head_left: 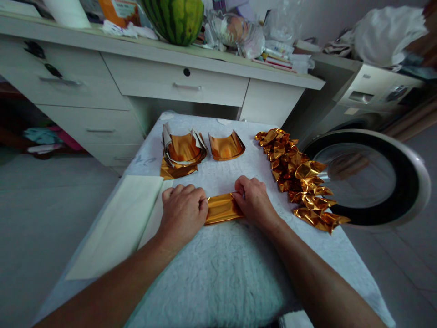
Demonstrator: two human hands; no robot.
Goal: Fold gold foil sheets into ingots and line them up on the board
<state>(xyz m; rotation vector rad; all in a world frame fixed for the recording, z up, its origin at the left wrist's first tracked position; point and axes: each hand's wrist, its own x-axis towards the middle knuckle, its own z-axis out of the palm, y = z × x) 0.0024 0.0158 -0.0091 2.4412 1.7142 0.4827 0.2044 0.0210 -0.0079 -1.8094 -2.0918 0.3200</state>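
Observation:
Between my two hands a strip of shiny gold foil paper (pixel 223 208) lies low over the cloth-covered table, folded into a flat band. My left hand (pixel 184 209) pinches its left end, fingers curled. At the other end my right hand (pixel 254 200) grips it with thumb and bent fingers. Beyond them sits a stack of curled gold foil sheets (pixel 184 148) with pale undersides. A single curled gold sheet (pixel 227 146) lies beside the stack. To the right, several folded gold foil pieces (pixel 297 175) form a long row. Pale paper sheets (pixel 119 223) lie left of my left hand.
The table (pixel 211 273) has a light patterned cloth. Behind it stands a white desk (pixel 184 84) with drawers, bearing a watermelon (pixel 175 20) and plastic bags. A washing machine's open round door (pixel 368 175) reaches close to the table's right edge.

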